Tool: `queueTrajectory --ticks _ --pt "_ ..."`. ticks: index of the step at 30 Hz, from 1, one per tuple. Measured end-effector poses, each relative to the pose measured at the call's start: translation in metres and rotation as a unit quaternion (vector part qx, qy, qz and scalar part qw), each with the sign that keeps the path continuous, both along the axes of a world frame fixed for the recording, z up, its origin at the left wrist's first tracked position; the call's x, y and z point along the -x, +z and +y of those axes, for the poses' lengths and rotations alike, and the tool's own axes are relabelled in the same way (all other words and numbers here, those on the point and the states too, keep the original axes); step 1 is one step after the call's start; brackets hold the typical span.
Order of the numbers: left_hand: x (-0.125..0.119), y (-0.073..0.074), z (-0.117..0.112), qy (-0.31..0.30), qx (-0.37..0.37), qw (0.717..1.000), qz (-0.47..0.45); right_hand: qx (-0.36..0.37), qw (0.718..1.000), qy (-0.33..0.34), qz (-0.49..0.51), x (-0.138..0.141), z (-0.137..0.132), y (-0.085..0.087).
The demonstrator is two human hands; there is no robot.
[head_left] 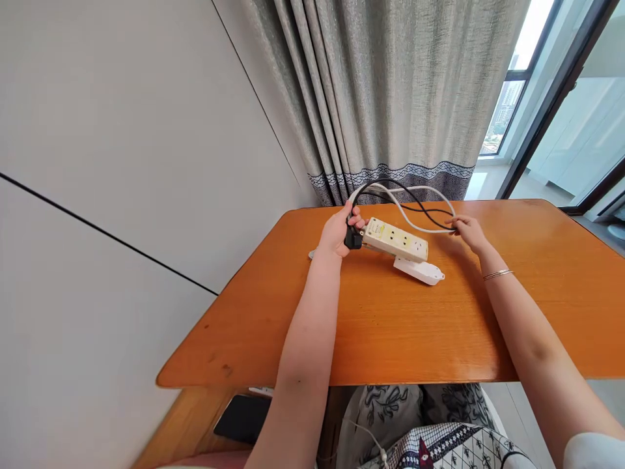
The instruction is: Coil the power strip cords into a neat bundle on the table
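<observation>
Near desk (pixel 390 339) far edge: left hand (pixel 336 231) fingers shut on black plug (pixel 352 238) beside power strip (pixel 396 240); right hand (pixel 467 229) pinching looped cables (pixel 415 215); best kept untangled, slack

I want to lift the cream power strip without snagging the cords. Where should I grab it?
Probably grip the cream power strip across its long sides near the middle, coming from above. The cables loop behind it, the left hand and black plug crowd its left end, and a white strip lies in front.

Head camera looks down over table (pixel 390 326)
</observation>
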State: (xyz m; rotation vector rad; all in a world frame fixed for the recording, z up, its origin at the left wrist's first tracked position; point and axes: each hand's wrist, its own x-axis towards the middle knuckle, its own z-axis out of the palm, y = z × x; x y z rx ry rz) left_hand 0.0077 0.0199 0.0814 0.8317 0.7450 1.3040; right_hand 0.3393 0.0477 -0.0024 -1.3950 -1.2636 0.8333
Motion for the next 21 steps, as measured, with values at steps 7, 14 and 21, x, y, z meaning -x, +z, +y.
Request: queueTrajectory --ticks 7,14,21 --pt "0.017 0.004 0.011 0.019 0.035 0.999 -0.013 0.127 0.967 0.205 -0.082 0.005 -0.014 0.001" --pt "0.027 0.001 0.015 0.009 0.031 0.999 0.011 0.016 0.941 0.184 -0.282 -0.005 -0.014 0.015" --pt "0.022 -0.001 0.013 0.015 0.006 0.997 0.07 -0.147 0.949 0.04 -0.277 -0.02 -0.018 0.036"
